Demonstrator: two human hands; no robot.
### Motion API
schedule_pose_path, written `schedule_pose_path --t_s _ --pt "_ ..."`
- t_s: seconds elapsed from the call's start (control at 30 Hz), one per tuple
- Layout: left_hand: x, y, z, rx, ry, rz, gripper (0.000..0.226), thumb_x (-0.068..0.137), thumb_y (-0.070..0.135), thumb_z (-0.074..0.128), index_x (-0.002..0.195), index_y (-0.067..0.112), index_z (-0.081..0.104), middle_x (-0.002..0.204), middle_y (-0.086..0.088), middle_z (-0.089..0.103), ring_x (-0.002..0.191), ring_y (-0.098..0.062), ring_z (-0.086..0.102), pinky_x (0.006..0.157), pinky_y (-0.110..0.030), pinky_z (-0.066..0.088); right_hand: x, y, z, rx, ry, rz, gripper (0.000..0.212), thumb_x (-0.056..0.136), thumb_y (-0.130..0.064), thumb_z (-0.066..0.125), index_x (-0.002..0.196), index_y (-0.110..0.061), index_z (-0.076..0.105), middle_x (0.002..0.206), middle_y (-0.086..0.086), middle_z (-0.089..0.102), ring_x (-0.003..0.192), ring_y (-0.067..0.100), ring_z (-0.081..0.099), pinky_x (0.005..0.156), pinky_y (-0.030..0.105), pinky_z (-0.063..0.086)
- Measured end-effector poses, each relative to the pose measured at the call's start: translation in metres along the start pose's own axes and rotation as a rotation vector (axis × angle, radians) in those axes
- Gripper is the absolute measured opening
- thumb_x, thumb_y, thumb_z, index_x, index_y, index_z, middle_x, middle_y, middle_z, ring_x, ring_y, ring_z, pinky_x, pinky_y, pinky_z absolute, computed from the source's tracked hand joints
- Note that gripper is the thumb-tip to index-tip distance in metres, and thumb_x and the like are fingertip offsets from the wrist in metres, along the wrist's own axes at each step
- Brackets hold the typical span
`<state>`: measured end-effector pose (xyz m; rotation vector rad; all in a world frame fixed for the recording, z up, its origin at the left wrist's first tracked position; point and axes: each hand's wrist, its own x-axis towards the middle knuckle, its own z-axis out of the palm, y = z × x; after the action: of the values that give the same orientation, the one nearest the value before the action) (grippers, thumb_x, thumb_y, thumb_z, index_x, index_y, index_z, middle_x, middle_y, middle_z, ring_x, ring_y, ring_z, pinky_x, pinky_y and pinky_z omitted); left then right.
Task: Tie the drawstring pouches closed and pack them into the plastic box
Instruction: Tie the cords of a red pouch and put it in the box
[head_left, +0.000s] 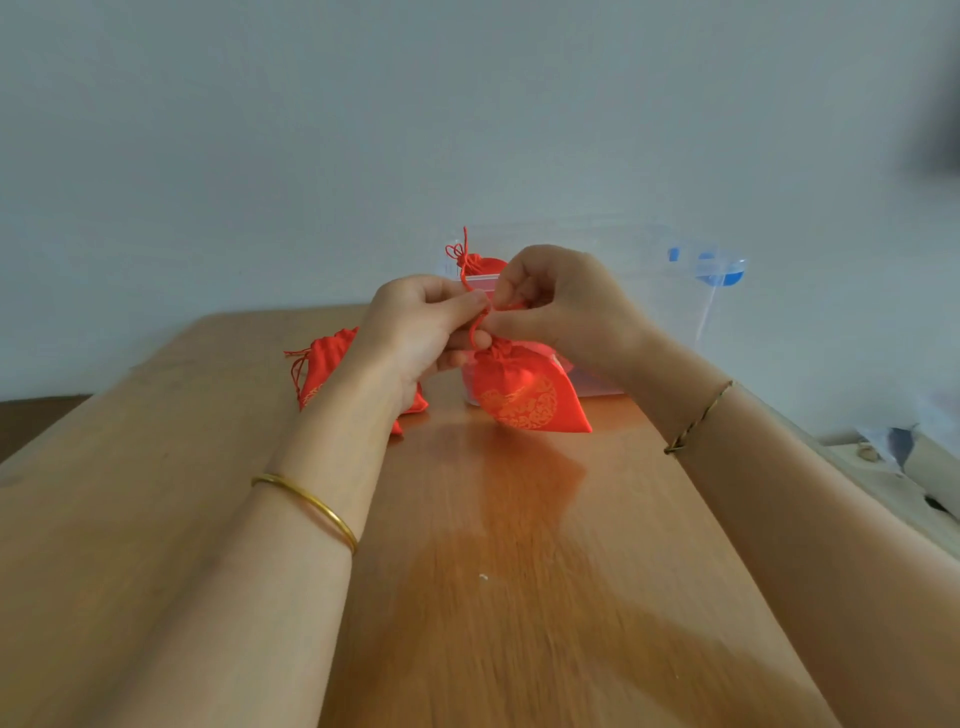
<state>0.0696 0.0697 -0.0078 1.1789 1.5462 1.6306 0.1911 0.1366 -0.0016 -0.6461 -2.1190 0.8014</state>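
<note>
While the cord is in hand: stage judged as tying, mid-task, packing only begun.
Held pouch (524, 395): red with a gold round motif, centre of frame, raised just above the table (519, 571) and in front of the box; neck gathered shut, knot not yet seen finished.
Cord (474, 327): red, looped between the two hands above the pouch neck.
Left hand (415, 332): thumb and forefinger pinch the cord; lower fingers curl against the pouch neck.
Right hand (561, 306): fingertips pinch the other part of the cord, close against the left hand.
Plastic box (597, 387): translucent, centre of frame behind the hands, open on top.
Packed pouch (483, 265): one red pouch shows above the box rim, cord knotted; counted as done. Any others inside are hidden.
Waiting pouches (324, 364): left of centre, lying on the table partly behind the left wrist; cord loose, so apparently untied. Number cannot be told, at least one.
Lid (722, 270): clear with blue clips, right of centre, apart from the box.
Remaining: finish this knot, pack it, then tie and pack those at left.
</note>
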Motion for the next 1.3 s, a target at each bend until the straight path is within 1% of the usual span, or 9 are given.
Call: schedule_pose_path --t_s 0.3,0.43,0.53,0.57,0.7,0.77,0.83,1.0,1.3 --pt "0.001 0.001 0.0 0.033 0.048 0.031 0.016 0.087 0.008 0.06 0.071 0.008 0.059 0.042 0.003 0.059 0.039 -0.003 0.054 0.038 -0.014 0.041 0.0 -0.01 0.002 -0.429 0.051 -0.213 0.012 0.074 -0.01 0.068 0.086 -0.011 0.07 0.063 -0.017 0.041 0.059 0.005 0.042 0.058 0.012 0.035" --pt "0.002 0.007 -0.001 -0.05 0.05 -0.008 0.01 0.087 0.003 0.056 0.079 0.009 0.056 0.057 -0.003 0.06 0.045 -0.006 0.057 0.043 -0.015 0.045 0.003 -0.008 0.004 -0.533 0.071 -0.226 0.012 0.077 -0.01 0.061 0.084 -0.008 0.07 0.066 -0.005 0.047 0.065 0.011 0.044 0.058 0.021 0.032" --pt "0.003 0.012 -0.004 -0.073 0.022 -0.005 0.032 0.079 -0.009 0.061 0.102 0.011 0.049 0.081 -0.007 0.057 0.065 -0.014 0.059 0.053 -0.017 0.049 0.003 -0.003 0.001 -0.159 0.01 0.004 0.016 0.08 -0.009 0.063 0.079 0.007 0.065 0.062 0.018 0.052 0.055 0.012 0.044 0.052 0.024 0.033" --pt "0.004 0.011 -0.005 -0.019 0.033 0.027 0.04 0.076 -0.011 0.063 0.105 0.012 0.048 0.084 -0.006 0.056 0.07 -0.016 0.059 0.057 -0.02 0.051 0.003 -0.001 -0.001 0.027 -0.028 0.111 0.017 0.082 -0.009 0.063 0.076 0.007 0.063 0.06 0.017 0.048 0.049 0.011 0.04 0.047 0.022 0.031" --pt "0.002 0.008 -0.001 0.285 0.13 0.225 0.035 0.074 -0.005 0.065 0.083 0.024 0.049 0.084 -0.001 0.056 0.078 -0.017 0.057 0.072 -0.03 0.049 0.003 0.007 -0.003 0.607 -0.171 0.417 0.025 0.088 -0.004 0.054 0.063 -0.008 0.053 0.052 0.001 0.042 0.039 0.006 0.029 0.04 0.018 0.019" --pt "0.0 0.009 0.001 0.406 0.143 0.3 0.03 0.077 -0.001 0.064 0.073 0.025 0.051 0.076 0.004 0.055 0.07 -0.008 0.058 0.07 -0.023 0.047 0.005 0.01 -0.003 0.768 -0.213 0.53 0.027 0.09 -0.006 0.051 0.064 -0.01 0.051 0.049 -0.001 0.042 0.037 0.005 0.028 0.039 0.016 0.019" --pt "-0.001 0.009 0.002 0.467 0.125 0.316 0.025 0.079 0.002 0.065 0.069 0.024 0.058 0.069 0.006 0.057 0.061 -0.003 0.056 0.069 -0.021 0.048 0.006 0.011 -0.002 0.849 -0.236 0.597 0.028 0.092 -0.008 0.049 0.064 -0.011 0.05 0.048 -0.003 0.041 0.037 0.005 0.027 0.038 0.016 0.02" --pt "-0.003 0.011 0.001 0.514 0.112 0.302 0.012 0.079 0.005 0.066 0.078 0.016 0.07 0.065 0.006 0.062 0.066 -0.009 0.06 0.079 -0.028 0.051 0.007 0.014 0.001 0.879 -0.196 0.643 0.025 0.092 -0.012 0.051 0.066 -0.012 0.05 0.051 -0.002 0.04 0.038 0.005 0.028 0.037 0.014 0.021" --pt "-0.004 0.01 0.005 0.627 0.114 0.295 0.006 0.078 0.014 0.07 0.073 0.014 0.068 0.062 0.006 0.06 0.07 -0.017 0.064 0.072 -0.027 0.049 0.008 0.011 0.004 0.718 -0.132 0.571 0.029 0.089 -0.012 0.057 0.061 -0.012 0.051 0.049 -0.002 0.042 0.038 0.005 0.031 0.041 0.017 0.024"
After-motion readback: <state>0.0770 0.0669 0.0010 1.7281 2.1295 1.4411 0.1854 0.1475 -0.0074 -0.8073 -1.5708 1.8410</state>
